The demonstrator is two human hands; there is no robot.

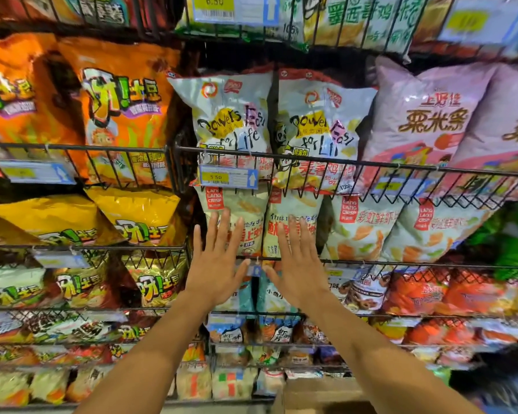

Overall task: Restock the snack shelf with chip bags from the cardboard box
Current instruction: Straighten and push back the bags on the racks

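Shelving: a wire snack shelf [416,265] fills the head view, with rows of bags standing behind black front rails.
Left hand [216,270]: raised to the shelf with fingers straight and spread, gripping nothing. The fingertips lie over the lower front of the first Lang Lang Crisp bag [243,204], and the palm crosses the rail below it.
Right hand [296,270]: just beside the left, thumbs nearly meeting, fingers also straight and apart and holding nothing. The fingertips lie over the second Lang Lang Crisp bag [293,204].
Contact: whether the fingers press the bags or only lie in front of them cannot be told.
Task bags: both pale bags stand upright, side by side, in the row under the price tag [228,176] marked 5.50. Two more like them stand to the right.
Row above: two Power Easy for Life bags [231,115] stand upright, with pink bags [425,115] to their right and orange bags [123,109] to their left.
Left bay: yellow bags [138,213] lean at hand height.
Cardboard box [320,395]: a blurred brown edge at the bottom of the frame, between the forearms and well below the hands.
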